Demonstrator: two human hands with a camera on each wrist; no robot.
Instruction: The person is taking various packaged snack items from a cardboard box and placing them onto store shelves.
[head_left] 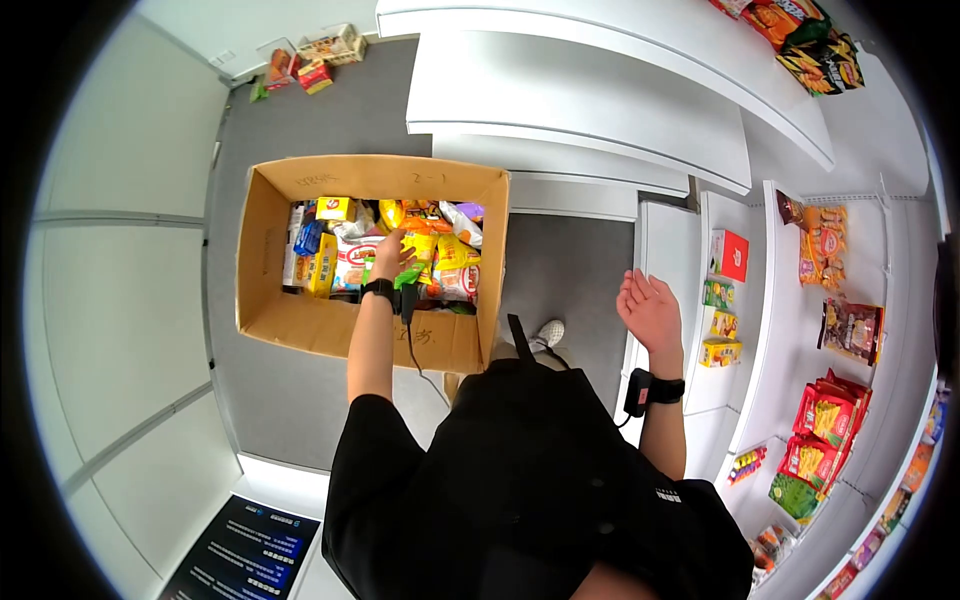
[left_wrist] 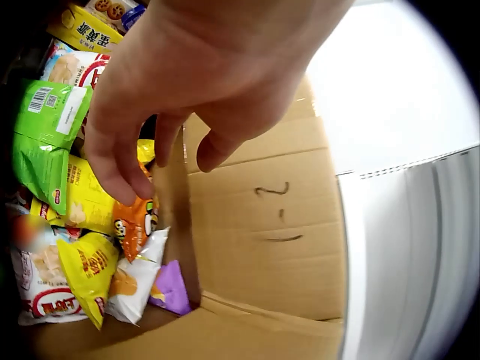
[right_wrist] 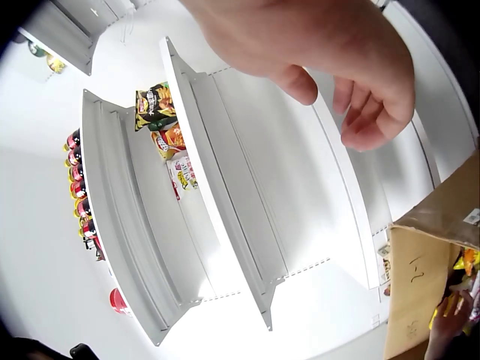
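My left hand [head_left: 391,257] reaches down into a large cardboard box [head_left: 340,170] of packaged snacks. In the left wrist view its fingers bend loosely downward, thumb apart, with nothing held between them. The fingertips overlap an orange snack bag [left_wrist: 135,229] there. Around it lie a green bag [left_wrist: 43,142], a yellow bag [left_wrist: 90,270], a white bag [left_wrist: 137,279] and a purple bag [left_wrist: 172,289]. My right hand [head_left: 652,310] hangs empty in the air right of the box, fingers relaxed and slightly bent.
White shelves [head_left: 580,85] stand ahead of the box. More shelving on the right carries red snack bags [head_left: 825,420] and small boxes [head_left: 720,352]. A few packages [head_left: 315,77] lie on the grey floor [head_left: 350,100] at the far left. A dark printed panel [head_left: 245,550] is at lower left.
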